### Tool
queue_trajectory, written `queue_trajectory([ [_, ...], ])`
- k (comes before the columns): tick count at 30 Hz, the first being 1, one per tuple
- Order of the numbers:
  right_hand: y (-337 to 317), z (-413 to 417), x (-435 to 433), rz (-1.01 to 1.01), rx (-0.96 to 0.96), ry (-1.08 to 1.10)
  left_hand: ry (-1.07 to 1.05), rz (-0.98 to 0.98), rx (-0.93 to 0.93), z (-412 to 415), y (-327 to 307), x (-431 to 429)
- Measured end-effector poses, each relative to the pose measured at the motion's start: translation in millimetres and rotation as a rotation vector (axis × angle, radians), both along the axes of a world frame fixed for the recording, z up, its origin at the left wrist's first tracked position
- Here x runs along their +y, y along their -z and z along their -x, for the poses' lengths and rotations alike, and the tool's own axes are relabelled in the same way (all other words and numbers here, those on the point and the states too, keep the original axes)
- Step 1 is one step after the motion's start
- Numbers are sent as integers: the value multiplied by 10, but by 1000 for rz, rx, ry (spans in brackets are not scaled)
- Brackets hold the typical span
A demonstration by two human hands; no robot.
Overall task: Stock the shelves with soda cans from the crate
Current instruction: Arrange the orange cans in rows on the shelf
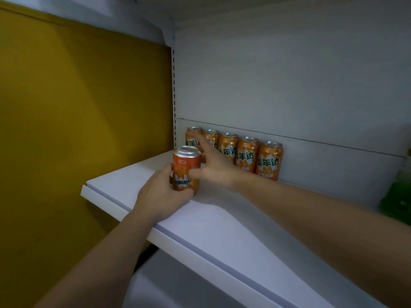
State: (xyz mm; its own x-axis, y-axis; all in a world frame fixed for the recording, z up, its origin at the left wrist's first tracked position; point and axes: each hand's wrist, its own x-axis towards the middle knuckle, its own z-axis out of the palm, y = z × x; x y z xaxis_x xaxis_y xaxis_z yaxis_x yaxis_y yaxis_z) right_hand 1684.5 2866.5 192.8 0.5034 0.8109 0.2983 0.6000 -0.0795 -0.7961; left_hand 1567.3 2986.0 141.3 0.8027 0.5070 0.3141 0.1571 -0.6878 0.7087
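Hands [160, 194] on upright orange can [186, 168]

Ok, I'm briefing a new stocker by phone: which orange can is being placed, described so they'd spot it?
On the white shelf, five orange Mirinda cans line the back panel. Near the shelf's left end, one more orange Mirinda can is upright, alone in front of that row. Unlike them, it is gripped by the left hand and shows no green characters.

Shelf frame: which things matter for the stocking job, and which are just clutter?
Job: front can, gripped by left hand; right hand, thumb on it; five cans in back row; shelf.
Not job: green item at right edge, too blurred to identify; yellow panel.
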Motion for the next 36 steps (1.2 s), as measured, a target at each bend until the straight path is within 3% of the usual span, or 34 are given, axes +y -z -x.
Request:
queue_trajectory([
  [8,20,-91,45,-34,8,-8,-51,-90,147,-40,-6,-8],
  [15,240,-171,-40,-143,222,97,-80,45,-58,-19,31,39],
  [20,226,-134,-109,57,4,161,-81,97,-225,-12,10,17],
  [24,273,-28,-54,67,-118,227,-95,62,-305,2,8,4],
  [30,449,-50,9,-15,155,148,-16,20,-171,-34,23,5],
  [36,423,-108,-26,-1,146,92,32,-56,-56,-28,28,6],
])
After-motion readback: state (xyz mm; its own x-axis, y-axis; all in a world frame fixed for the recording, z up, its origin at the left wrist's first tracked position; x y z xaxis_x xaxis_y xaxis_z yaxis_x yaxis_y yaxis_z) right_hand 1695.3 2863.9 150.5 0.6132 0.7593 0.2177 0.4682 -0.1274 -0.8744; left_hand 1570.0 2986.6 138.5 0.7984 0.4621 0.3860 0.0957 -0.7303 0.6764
